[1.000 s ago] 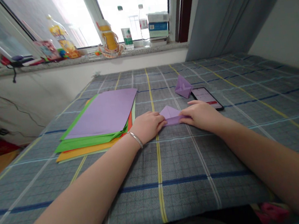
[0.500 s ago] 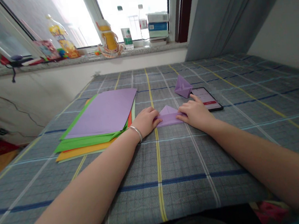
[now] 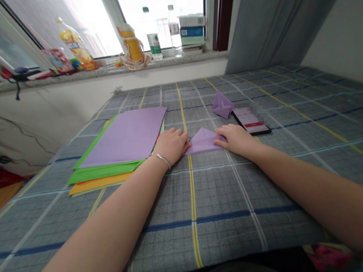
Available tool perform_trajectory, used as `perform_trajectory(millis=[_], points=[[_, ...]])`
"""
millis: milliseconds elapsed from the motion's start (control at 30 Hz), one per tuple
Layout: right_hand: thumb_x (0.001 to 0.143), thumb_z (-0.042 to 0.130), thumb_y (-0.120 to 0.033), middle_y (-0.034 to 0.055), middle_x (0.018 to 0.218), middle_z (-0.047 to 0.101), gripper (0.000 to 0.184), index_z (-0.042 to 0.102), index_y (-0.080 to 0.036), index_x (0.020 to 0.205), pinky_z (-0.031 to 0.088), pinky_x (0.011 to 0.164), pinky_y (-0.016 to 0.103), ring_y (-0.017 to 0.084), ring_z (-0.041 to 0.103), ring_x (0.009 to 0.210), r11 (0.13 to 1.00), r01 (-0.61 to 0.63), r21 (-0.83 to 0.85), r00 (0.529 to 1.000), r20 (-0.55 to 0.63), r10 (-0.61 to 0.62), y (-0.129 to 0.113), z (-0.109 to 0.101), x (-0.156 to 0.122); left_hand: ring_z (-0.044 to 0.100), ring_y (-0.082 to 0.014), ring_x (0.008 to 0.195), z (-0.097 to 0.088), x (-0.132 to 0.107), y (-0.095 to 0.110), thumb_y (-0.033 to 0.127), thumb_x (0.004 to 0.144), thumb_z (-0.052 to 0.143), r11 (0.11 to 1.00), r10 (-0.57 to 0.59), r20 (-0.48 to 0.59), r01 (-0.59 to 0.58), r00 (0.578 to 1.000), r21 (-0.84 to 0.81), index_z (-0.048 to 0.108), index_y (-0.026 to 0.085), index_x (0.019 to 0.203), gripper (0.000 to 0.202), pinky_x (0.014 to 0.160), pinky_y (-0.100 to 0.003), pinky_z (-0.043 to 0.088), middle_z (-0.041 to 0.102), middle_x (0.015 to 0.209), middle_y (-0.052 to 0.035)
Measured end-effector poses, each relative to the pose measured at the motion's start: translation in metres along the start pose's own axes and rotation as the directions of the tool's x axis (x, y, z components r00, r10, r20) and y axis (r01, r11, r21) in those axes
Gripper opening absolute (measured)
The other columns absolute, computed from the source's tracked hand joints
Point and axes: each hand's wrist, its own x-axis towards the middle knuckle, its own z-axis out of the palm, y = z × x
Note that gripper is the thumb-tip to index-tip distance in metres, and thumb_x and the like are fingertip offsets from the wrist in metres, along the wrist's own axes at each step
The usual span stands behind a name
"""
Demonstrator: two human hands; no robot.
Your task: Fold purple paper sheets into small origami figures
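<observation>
A folded purple paper (image 3: 203, 141) with a pointed top and a straight band along its lower edge lies flat on the checked cloth. On its left end my left hand (image 3: 172, 145) is closed, thumb and fingers at the paper's edge; a silver bangle circles that wrist. My right hand (image 3: 236, 140) grips the right end the same way, fingers curled. Both ends of the paper are hidden under the fingers. Behind the right hand stands a folded purple paper shape (image 3: 221, 105), touching or very close to a phone (image 3: 251, 120) with its screen lit.
To the left lies a stack of coloured paper sheets (image 3: 124, 138), purple on top, partly behind my left forearm. The grey checked cloth (image 3: 220, 192) covers the surface. Bottles, a yellow flask (image 3: 131, 45) and boxes (image 3: 192, 34) line the windowsill.
My left hand has slid left along the paper, showing more of its left side. The right forefinger, stretched toward the phone before, is now curled in with the others.
</observation>
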Motion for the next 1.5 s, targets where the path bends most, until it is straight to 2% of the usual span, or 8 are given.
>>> perform_trajectory(millis=[333, 567, 767, 867, 967, 1100, 1333, 1500], points=[[0.09, 0.055, -0.039, 0.0084, 0.095, 0.068, 0.024, 0.064, -0.018, 0.093, 0.04, 0.075, 0.032, 0.023, 0.06, 0.09, 0.998, 0.015, 0.055, 1.0, -0.005, -0.015, 0.003, 0.002, 0.001, 0.059, -0.022, 0.085, 0.004, -0.005, -0.026, 0.053, 0.086, 0.057, 0.959, 0.074, 0.079, -0.049, 0.994, -0.278, 0.06, 0.017, 0.097, 0.038, 0.077, -0.031, 0.042, 0.064, 0.09, -0.007], [0.09, 0.055, -0.039, 0.0082, 0.096, 0.069, 0.023, 0.064, -0.018, 0.093, 0.041, 0.076, 0.032, 0.023, 0.061, 0.09, 0.998, 0.006, 0.067, 1.0, -0.003, -0.006, 0.003, 0.002, 0.0, 0.057, -0.0199, 0.081, 0.003, -0.004, -0.025, 0.033, 0.09, 0.052, 0.947, 0.003, 0.156, 0.047, 0.988, -0.317, 0.061, 0.019, 0.096, 0.018, 0.074, -0.029, 0.042, 0.064, 0.082, -0.0037], [0.089, 0.055, -0.04, 0.0074, 0.093, 0.069, 0.023, 0.064, -0.019, 0.09, 0.041, 0.075, 0.032, 0.022, 0.06, 0.088, 0.997, 0.014, 0.07, 1.0, -0.013, -0.013, 0.004, 0.003, 0.001, 0.059, -0.0235, 0.095, 0.0, -0.007, -0.008, 0.023, 0.09, 0.047, 0.987, -0.025, -0.031, 0.02, 0.999, -0.162, 0.062, 0.02, 0.107, 0.023, 0.085, -0.037, 0.045, 0.064, 0.104, -0.0082], [0.089, 0.055, -0.04, 0.0075, 0.093, 0.069, 0.023, 0.064, -0.019, 0.09, 0.041, 0.075, 0.032, 0.022, 0.06, 0.087, 0.997, 0.012, 0.077, 1.0, -0.01, -0.011, 0.004, 0.003, 0.001, 0.057, -0.0218, 0.109, 0.001, -0.006, 0.012, 0.028, 0.096, 0.039, 0.965, 0.095, -0.09, -0.114, 0.991, -0.236, 0.06, 0.019, 0.117, 0.03, 0.097, -0.037, 0.042, 0.061, 0.12, -0.0094], [0.088, 0.055, -0.039, 0.0077, 0.093, 0.069, 0.022, 0.064, -0.018, 0.089, 0.042, 0.075, 0.032, 0.022, 0.061, 0.088, 0.995, 0.009, 0.097, 1.0, -0.011, -0.008, 0.003, 0.001, 0.001, 0.038, -0.0233, 0.136, 0.005, -0.003, 0.028, 0.034, 0.098, 0.036, 0.933, 0.193, -0.025, -0.192, 0.981, -0.303, 0.04, 0.018, 0.141, 0.046, 0.112, -0.041, 0.029, 0.04, 0.149, -0.0099], [0.085, 0.059, -0.035, 0.0072, 0.092, 0.069, 0.018, 0.064, -0.018, 0.091, 0.044, 0.074, 0.031, 0.022, 0.063, 0.085, 0.984, -0.019, 0.178, 1.0, 0.004, 0.019, 0.006, -0.001, 0.0, 0.021, -0.0242, 0.145, 0.006, 0.0, 0.033, 0.039, 0.1, 0.027, 0.932, 0.188, 0.144, -0.13, 0.971, -0.339, 0.024, 0.02, 0.15, 0.053, 0.115, -0.048, 0.02, 0.027, 0.156, -0.0071], [0.078, 0.067, -0.031, 0.006, 0.1, 0.072, 0.024, 0.067, -0.02, 0.099, 0.049, 0.076, 0.032, 0.022, 0.066, 0.088, 0.938, -0.151, 0.311, 0.988, 0.067, 0.137, 0.024, -0.01, -0.008, 0.019, -0.0274, 0.145, 0.003, -0.002, 0.032, 0.037, 0.101, 0.027, 0.943, 0.21, 0.147, -0.16, 0.967, -0.292, 0.022, 0.03, 0.15, 0.051, 0.113, -0.054, 0.018, 0.022, 0.158, -0.0056], [0.075, 0.069, -0.027, 0.0032, 0.078, 0.071, 0.027, 0.069, -0.02, 0.101, 0.046, 0.055, 0.027, 0.018, 0.066, 0.065, 0.924, -0.264, 0.277, 0.956, 0.205, 0.212, 0.041, -0.022, -0.011, 0.022, -0.028, 0.144, 0.005, -0.003, 0.033, 0.04, 0.1, 0.03, 0.948, 0.221, 0.117, -0.186, 0.968, -0.257, 0.028, 0.033, 0.148, 0.049, 0.113, -0.053, 0.02, 0.024, 0.157, -0.0061]])
